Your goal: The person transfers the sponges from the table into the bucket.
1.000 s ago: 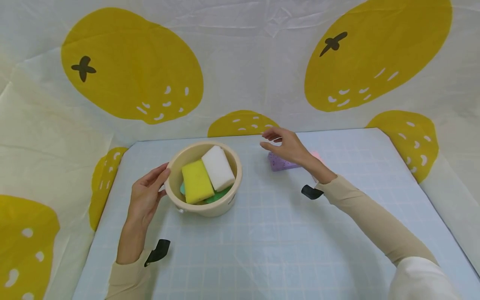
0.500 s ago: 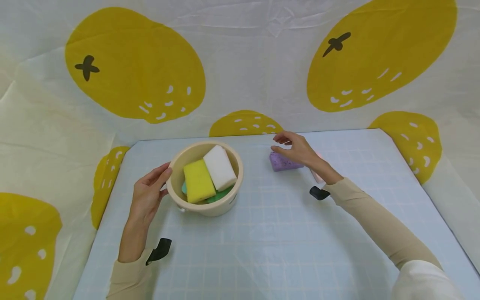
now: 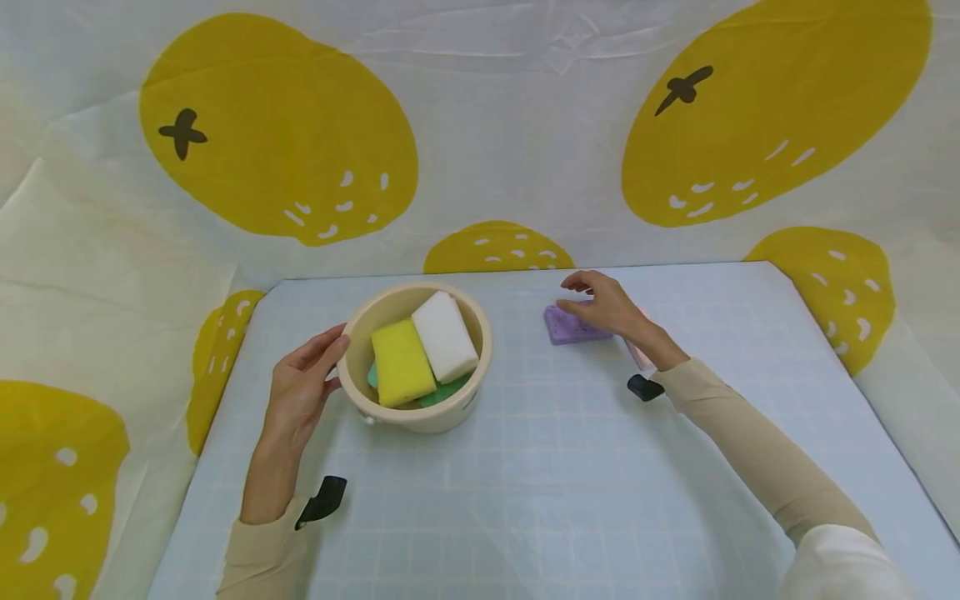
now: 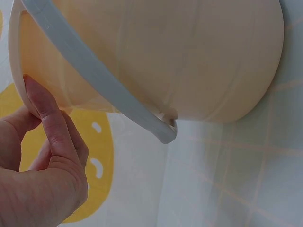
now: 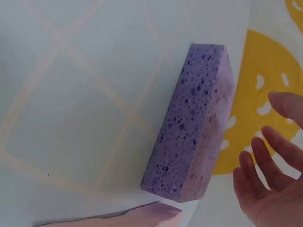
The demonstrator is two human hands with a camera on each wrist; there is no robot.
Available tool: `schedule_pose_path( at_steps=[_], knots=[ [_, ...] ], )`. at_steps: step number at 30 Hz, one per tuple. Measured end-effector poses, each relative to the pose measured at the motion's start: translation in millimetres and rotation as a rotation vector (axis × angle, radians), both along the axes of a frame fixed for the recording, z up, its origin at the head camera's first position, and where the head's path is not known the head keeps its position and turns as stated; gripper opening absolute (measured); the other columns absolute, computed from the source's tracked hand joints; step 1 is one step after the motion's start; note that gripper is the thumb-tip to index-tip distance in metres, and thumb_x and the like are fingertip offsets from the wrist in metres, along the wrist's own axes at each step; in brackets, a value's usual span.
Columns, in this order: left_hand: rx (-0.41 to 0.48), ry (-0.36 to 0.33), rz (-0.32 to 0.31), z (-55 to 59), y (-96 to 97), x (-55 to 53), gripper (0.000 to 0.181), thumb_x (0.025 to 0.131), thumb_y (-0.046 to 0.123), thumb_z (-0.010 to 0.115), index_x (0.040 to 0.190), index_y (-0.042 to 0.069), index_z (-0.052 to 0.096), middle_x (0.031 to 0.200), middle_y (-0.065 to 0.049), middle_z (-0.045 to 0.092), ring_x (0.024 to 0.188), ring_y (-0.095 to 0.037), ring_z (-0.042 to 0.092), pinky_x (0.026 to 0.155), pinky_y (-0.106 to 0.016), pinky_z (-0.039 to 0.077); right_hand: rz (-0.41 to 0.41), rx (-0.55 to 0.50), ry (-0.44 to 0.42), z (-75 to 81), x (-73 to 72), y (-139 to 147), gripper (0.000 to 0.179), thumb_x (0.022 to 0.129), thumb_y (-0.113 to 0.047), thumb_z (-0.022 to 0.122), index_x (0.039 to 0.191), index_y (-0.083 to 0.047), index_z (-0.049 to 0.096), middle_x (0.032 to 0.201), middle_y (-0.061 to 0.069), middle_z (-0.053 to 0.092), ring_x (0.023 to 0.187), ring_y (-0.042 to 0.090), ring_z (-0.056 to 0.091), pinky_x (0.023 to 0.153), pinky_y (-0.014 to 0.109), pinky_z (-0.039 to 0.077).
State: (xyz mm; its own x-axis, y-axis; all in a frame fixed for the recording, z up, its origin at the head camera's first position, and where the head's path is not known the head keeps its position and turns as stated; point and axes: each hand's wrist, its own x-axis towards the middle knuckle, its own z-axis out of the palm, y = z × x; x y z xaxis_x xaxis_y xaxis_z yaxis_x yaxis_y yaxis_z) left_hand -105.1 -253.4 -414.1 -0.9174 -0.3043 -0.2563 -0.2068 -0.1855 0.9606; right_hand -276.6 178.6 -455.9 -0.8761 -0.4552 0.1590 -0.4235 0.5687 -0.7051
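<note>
A cream bucket (image 3: 418,420) stands at the left of the table, its grey handle (image 4: 94,78) hanging down the side. My left hand (image 3: 296,390) pinches the bucket's rim between thumb and fingers. Inside lie a yellow sponge (image 3: 403,363) and a white sponge (image 3: 446,335), with a green sponge (image 3: 444,391) partly hidden beneath them. Right of the bucket, my right hand (image 3: 606,305) hovers over a purple sponge (image 5: 187,127), fingers loosely bent and holding nothing. A pink sponge (image 5: 137,217) lies beside the purple one, mostly covered by my wrist in the head view.
The table (image 3: 480,508) has a light blue checked cover. Behind it and at the sides hangs a white sheet (image 3: 517,125) with large yellow fruit prints, meeting the table's far edge just beyond the purple sponge.
My right hand has moved right and lowered toward the purple sponge. The left hand keeps its hold on the bucket's rim. The whole head view has shifted slightly.
</note>
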Motion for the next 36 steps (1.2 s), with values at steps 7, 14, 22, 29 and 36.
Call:
schedule_pose_path(
  at_steps=[7, 14, 22, 29, 36],
  knots=[
    [0.022, 0.028, -0.01, 0.1, 0.7, 0.1, 0.056, 0.085, 0.031, 0.085, 0.134, 0.009, 0.068, 0.121, 0.005, 0.071, 0.1, -0.011, 0.067, 0.074, -0.022, 0.06, 0.006, 0.094, -0.021, -8.0, -7.3, 8.3, 0.041, 0.095, -0.016, 0.076, 0.124, 0.009, 0.064, 0.126, 0.028, 0.062, 0.122, 0.045, 0.054, 0.108, 0.056, 0.042],
    [0.048, 0.047, -0.017, 0.5, 1.0, 0.7, 0.051, 0.087, 0.027, 0.084, 0.132, 0.008, 0.069, 0.117, 0.006, 0.073, 0.098, -0.01, 0.068, 0.073, -0.022, 0.06, 0.053, 0.147, -0.049, -10.8, -9.9, 13.8, 0.042, 0.095, -0.016, 0.075, 0.126, 0.009, 0.063, 0.127, 0.028, 0.062, 0.124, 0.044, 0.054, 0.111, 0.057, 0.04],
    [0.041, 0.046, -0.018, -2.2, 0.9, 0.3, 0.05, 0.087, 0.028, 0.084, 0.132, 0.009, 0.07, 0.12, 0.004, 0.072, 0.099, -0.01, 0.068, 0.074, -0.023, 0.061, 0.123, 0.262, -0.052, -11.2, -11.9, 17.8, 0.037, 0.1, -0.017, 0.069, 0.125, 0.01, 0.064, 0.123, 0.026, 0.066, 0.116, 0.041, 0.059, 0.107, 0.057, 0.043],
    [0.03, 0.048, -0.019, -0.9, 0.9, 1.6, 0.049, 0.089, 0.027, 0.083, 0.132, 0.009, 0.07, 0.12, 0.004, 0.072, 0.099, -0.011, 0.067, 0.074, -0.022, 0.06, 0.186, 0.229, -0.041, -2.5, -12.0, 16.4, 0.026, 0.097, -0.011, 0.072, 0.114, 0.006, 0.063, 0.111, 0.022, 0.068, 0.102, 0.037, 0.061, 0.099, 0.055, 0.048],
    [0.019, 0.036, -0.011, 0.4, 0.5, 0.9, 0.049, 0.088, 0.028, 0.083, 0.132, 0.009, 0.07, 0.12, 0.004, 0.072, 0.099, -0.011, 0.067, 0.074, -0.022, 0.06, 0.203, 0.272, -0.085, 10.8, -10.4, 14.7, 0.032, 0.097, -0.012, 0.074, 0.121, 0.004, 0.061, 0.118, 0.024, 0.067, 0.112, 0.04, 0.061, 0.104, 0.057, 0.047]
  ],
)
